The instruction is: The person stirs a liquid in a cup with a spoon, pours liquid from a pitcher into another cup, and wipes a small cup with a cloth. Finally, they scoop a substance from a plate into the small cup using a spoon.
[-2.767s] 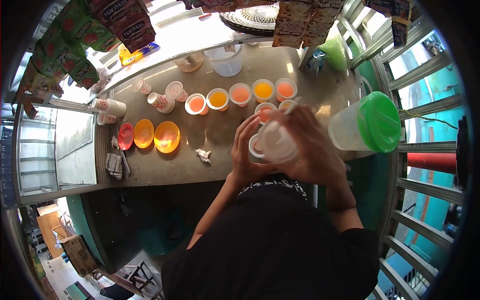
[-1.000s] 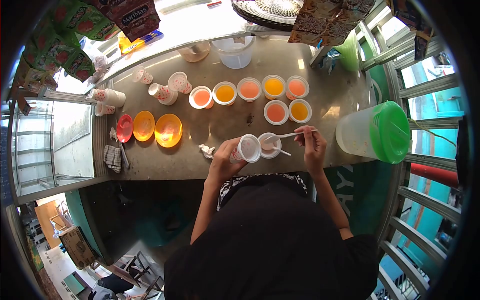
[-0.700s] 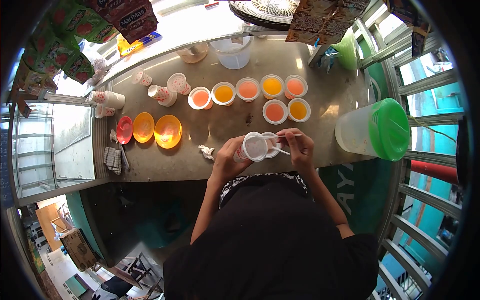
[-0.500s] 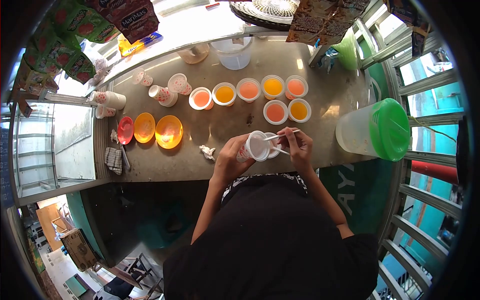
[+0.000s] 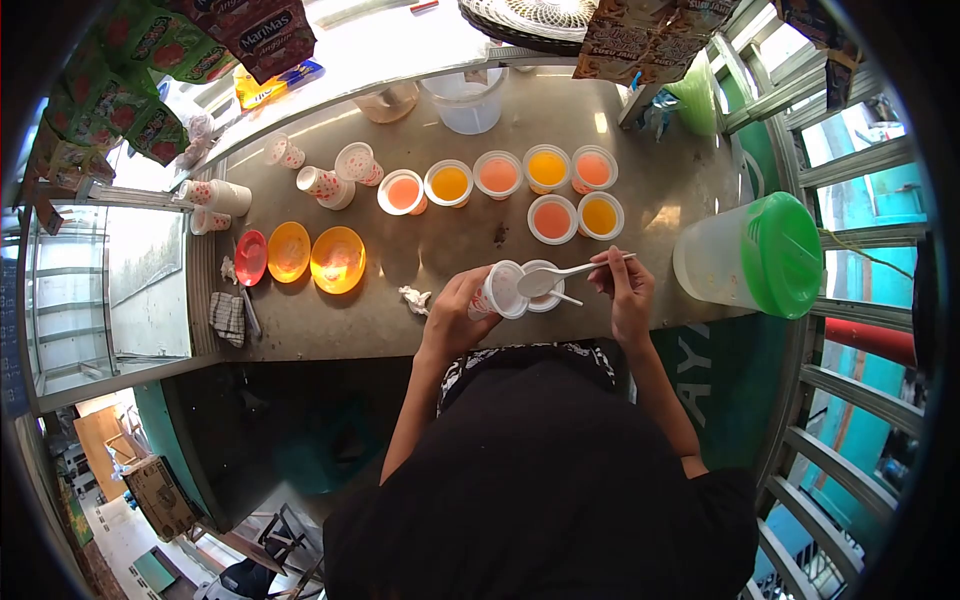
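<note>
My left hand [image 5: 456,314] is wrapped round a white plastic cup [image 5: 505,288] with red markings, its mouth tilted toward the right. Between the fingertips of my right hand [image 5: 628,298] is the handle of a white spoon [image 5: 578,269]. The spoon's bowl overlaps the gap between the held cup and a second cup [image 5: 545,304] just to its right. Out of that second cup pokes a thin white handle [image 5: 571,299]. Beyond my hands stand several filled cups, among them a pink drink [image 5: 552,221] and an orange drink [image 5: 599,216].
To the right lies a clear container with a green lid [image 5: 783,255]. Stacked cups [image 5: 325,188], orange bowls [image 5: 338,262] and a red bowl [image 5: 251,259] are on the left. A crumpled white tissue [image 5: 415,299] lies near my left hand. Drink sachets [image 5: 265,40] hang overhead.
My right hand has moved right and slightly down, drawing the spoon so its bowl now shows above the second cup. The cup in my left hand has shifted slightly left.
</note>
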The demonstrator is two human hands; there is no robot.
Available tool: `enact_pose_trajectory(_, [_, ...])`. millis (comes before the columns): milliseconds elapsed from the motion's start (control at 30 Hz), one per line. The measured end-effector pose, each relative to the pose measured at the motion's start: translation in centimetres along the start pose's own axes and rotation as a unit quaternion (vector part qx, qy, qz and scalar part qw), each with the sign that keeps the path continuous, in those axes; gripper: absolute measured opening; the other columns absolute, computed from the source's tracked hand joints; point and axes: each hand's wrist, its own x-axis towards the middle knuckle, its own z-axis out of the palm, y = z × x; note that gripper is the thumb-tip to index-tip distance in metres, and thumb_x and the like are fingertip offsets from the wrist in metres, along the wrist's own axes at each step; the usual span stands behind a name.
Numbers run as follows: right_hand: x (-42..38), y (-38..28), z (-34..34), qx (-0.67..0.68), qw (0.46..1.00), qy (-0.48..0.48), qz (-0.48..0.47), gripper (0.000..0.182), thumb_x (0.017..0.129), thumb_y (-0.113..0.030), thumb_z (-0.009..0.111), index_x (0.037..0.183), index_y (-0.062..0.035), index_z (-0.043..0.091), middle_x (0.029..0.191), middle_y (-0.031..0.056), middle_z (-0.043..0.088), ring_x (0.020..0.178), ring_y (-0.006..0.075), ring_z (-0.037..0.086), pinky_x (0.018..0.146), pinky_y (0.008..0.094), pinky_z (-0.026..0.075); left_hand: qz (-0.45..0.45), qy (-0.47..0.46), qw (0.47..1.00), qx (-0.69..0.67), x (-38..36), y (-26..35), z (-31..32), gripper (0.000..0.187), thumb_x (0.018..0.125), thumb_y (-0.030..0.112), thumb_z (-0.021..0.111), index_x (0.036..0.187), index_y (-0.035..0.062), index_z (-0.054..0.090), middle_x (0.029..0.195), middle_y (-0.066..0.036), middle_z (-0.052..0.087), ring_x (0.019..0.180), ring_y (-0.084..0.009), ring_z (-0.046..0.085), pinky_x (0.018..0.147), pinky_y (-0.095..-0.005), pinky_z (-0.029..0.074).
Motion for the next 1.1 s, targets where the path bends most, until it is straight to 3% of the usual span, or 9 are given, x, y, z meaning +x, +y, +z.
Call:
enact_pose_trajectory(167, [0.0,0.1,-1.3,0.04,0.999,-0.024,0.004,0.029,0.101,-0.022,0.047,0.094,0.0006,0.064,0.084,0.0074,0.065,0.072,0.0075,0.059,0.063,0.0204,0.045,-0.017,0.002,1.0,0.005,-0.2,-0.4,-0.2,0.06,0.063,0.007,0.079,0.12,0.0049,0.057,0.114,-0.015,0.062,0.106,-0.0319,0.059,0.09,-0.0392,0.049])
enact_pose_trajectory(400, [-0.9,-0.8,0.9,0.08,0.992,-0.099,-0.019,0.027,0.102,-0.018,0.045,0.1,0.0022,0.062,0.087,0.0076,0.065,0.078,0.0094,0.06,0.071,0.0236,0.048,-0.007,-0.007,1.0,-0.003,0.3,0.2,0.0,0.06,0.063,0.006,0.079,0.119,0.0049,0.057,0.114,-0.015,0.062,0.105,-0.032,0.06,0.09,-0.0391,0.05])
enact_pose_trajectory(467, [-1.1,-0.8,1.9,-0.007,0.985,-0.151,-0.082,0.024,0.1,-0.014,0.048,0.1,0.0042,0.062,0.087,0.0087,0.065,0.077,0.0101,0.06,0.072,0.0244,0.049,-0.011,-0.009,1.0,-0.011,0.5,0.9,-0.1,0.06,0.063,0.006,0.079,0.119,0.0049,0.057,0.114,-0.015,0.062,0.105,-0.032,0.06,0.09,-0.0392,0.05])
enact_pose_trajectory(600, [-0.9,0.5,2.7,-0.021,0.98,-0.156,-0.12,0.022,0.099,-0.011,0.05,0.099,0.0057,0.063,0.086,0.0092,0.066,0.074,0.0099,0.06,0.07,0.0242,0.049,-0.015,-0.006,1.0,-0.012,0.8,1.4,-0.1,0.06,0.063,0.006,0.079,0.119,0.005,0.057,0.113,-0.015,0.063,0.105,-0.032,0.06,0.089,-0.0393,0.05])
enact_pose_trajectory(867, [-0.8,1.3,2.2,-0.01,0.998,-0.044,0.039,0.028,0.1,-0.021,0.05,0.094,0.0029,0.064,0.073,0.0073,0.065,0.064,0.0081,0.058,0.059,0.0205,0.045,-0.001,-0.01,1.0,-0.006,0.7,1.2,0.1,0.06,0.063,0.007,0.08,0.118,0.0052,0.057,0.113,-0.015,0.063,0.105,-0.0318,0.06,0.089,-0.0394,0.05])
enact_pose_trajectory(1100, [-0.8,1.3,0.4,0.027,0.999,-0.003,0.034,0.027,0.099,-0.021,0.051,0.093,0.002,0.065,0.071,0.0053,0.064,0.063,0.0072,0.058,0.059,0.0205,0.044,-0.018,-0.017,1.0,-0.007,0.4,0.4,0.0,0.06,0.064,0.008,0.079,0.119,0.0058,0.057,0.113,-0.015,0.062,0.105,-0.0321,0.06,0.09,-0.0394,0.049])
